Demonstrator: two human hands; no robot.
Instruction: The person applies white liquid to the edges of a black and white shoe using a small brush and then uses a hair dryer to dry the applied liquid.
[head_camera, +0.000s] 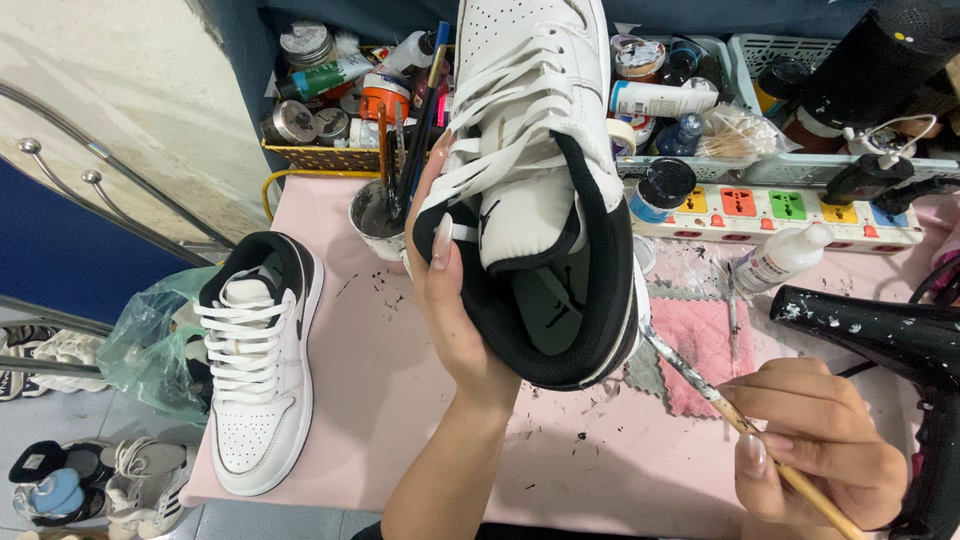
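Observation:
My left hand (450, 290) grips a white sneaker with a black collar (540, 170), held up with its opening facing me and its toe pointing away. My right hand (815, 440) holds a thin wooden paintbrush (700, 385) whose paint-spattered tip touches the shoe's heel edge at the lower right. The matching white and black sneaker (255, 370) lies on the pink table (380, 400) to the left, toe toward me.
A black hair dryer (890, 340) lies at the right. A power strip with coloured sockets (770, 210), a white squeeze bottle (785, 258), a pink cloth (700, 345), a cup of brushes (385, 205) and baskets of paint jars (320, 110) crowd the back. More shoes lie on the floor at the left (90, 480).

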